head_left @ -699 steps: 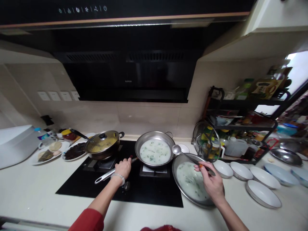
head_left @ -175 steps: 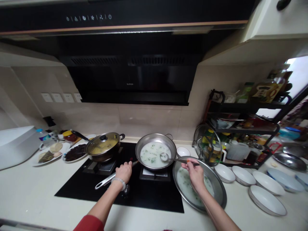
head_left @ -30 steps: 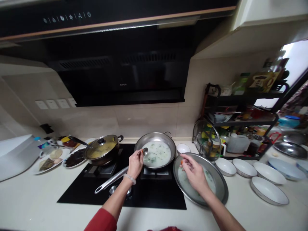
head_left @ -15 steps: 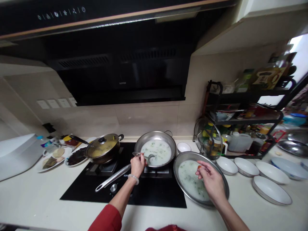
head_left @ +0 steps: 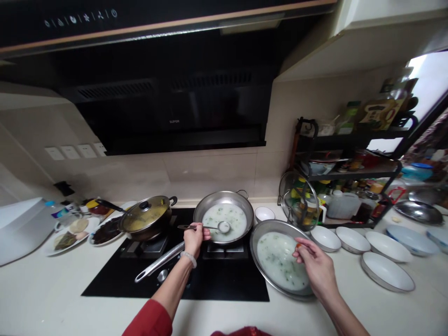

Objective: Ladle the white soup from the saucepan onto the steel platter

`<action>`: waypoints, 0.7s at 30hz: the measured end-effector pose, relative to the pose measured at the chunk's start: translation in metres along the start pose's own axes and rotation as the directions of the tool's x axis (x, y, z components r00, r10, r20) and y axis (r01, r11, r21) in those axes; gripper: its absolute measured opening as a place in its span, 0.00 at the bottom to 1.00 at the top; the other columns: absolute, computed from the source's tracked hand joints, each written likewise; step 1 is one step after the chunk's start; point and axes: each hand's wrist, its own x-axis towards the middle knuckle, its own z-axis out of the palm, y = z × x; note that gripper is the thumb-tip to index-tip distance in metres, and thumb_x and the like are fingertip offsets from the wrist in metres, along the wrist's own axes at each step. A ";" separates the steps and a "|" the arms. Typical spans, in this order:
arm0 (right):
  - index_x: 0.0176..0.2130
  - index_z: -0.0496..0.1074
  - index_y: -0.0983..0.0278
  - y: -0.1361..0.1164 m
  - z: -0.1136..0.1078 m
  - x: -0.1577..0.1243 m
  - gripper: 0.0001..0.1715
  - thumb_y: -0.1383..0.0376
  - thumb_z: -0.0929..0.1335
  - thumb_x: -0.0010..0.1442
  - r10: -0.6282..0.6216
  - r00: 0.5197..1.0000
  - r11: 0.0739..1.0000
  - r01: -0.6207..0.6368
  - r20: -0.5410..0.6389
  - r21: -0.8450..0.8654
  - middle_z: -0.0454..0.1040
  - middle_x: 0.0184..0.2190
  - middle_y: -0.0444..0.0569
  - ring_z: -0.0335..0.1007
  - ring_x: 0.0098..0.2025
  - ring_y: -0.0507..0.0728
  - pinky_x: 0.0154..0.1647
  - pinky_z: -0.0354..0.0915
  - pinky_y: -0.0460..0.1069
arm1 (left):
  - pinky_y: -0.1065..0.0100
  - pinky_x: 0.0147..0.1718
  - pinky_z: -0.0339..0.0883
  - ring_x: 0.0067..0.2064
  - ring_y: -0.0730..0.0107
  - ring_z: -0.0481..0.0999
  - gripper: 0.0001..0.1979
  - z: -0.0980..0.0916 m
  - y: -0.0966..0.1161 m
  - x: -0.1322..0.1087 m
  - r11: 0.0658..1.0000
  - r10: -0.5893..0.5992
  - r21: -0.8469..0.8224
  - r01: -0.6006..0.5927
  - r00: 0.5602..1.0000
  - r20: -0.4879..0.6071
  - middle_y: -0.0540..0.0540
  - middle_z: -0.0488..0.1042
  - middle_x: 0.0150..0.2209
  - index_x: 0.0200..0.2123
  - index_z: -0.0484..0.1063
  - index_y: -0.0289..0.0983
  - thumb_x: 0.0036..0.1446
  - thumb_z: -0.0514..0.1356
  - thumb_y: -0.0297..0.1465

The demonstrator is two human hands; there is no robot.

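Observation:
My left hand (head_left: 195,240) is closed around the handle of a small ladle (head_left: 224,227). The ladle's bowl is over the steel frying pan (head_left: 206,207) and holds some white liquid. Whitish soup with green bits (head_left: 227,215) fills the pan on the hob. To the right, my right hand (head_left: 315,263) pinches a small orange-red thing (head_left: 298,246) whose kind I cannot make out. That hand is above the near right side of a wide steel basin (head_left: 257,266), which contains the same sort of pale, green-flecked soup (head_left: 280,261).
A lidded pot (head_left: 147,217) stands on the left burner of the black hob (head_left: 224,280). Plates of food (head_left: 101,231) are at far left. A small white bowl (head_left: 265,213), several shallow bowls (head_left: 387,271), a glass lid (head_left: 297,200) and a condiment rack (head_left: 353,177) are at right.
The ladle's bowl has moved right over the pan and now shows white liquid in it. My right hand has shifted a little right over the basin. The whole view has slid slightly.

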 end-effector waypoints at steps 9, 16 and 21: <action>0.35 0.73 0.65 -0.002 0.001 -0.002 0.19 0.59 0.70 0.41 0.007 1.000 1.000 -0.007 0.008 -0.017 0.72 0.21 0.44 0.67 0.23 0.53 0.23 0.64 0.47 | 0.67 0.23 0.75 0.23 0.65 0.78 0.04 0.000 0.008 -0.006 0.991 -0.037 -0.126 0.039 0.999 0.022 0.50 0.73 0.18 0.34 0.68 0.33 0.57 0.53 0.25; 0.35 0.73 0.64 -0.004 -0.002 -0.004 0.18 0.60 0.69 0.41 0.046 0.999 0.999 -0.046 -0.006 -0.014 0.72 0.21 0.44 0.66 0.23 0.53 0.24 0.64 0.48 | 0.69 0.19 0.72 0.18 0.70 0.75 0.03 0.006 0.025 -0.020 0.980 -0.034 -0.194 0.045 0.998 0.060 0.50 0.73 0.17 0.32 0.66 0.34 0.57 0.53 0.24; 0.33 0.73 0.64 -0.004 -0.007 -0.003 0.18 0.60 0.70 0.39 0.048 0.999 0.999 -0.047 -0.018 0.022 0.72 0.20 0.44 0.66 0.23 0.54 0.23 0.63 0.48 | 0.71 0.18 0.71 0.18 0.72 0.73 0.02 0.018 0.048 -0.043 0.970 -0.015 -0.239 0.050 0.989 0.145 0.50 0.73 0.17 0.32 0.65 0.34 0.57 0.54 0.24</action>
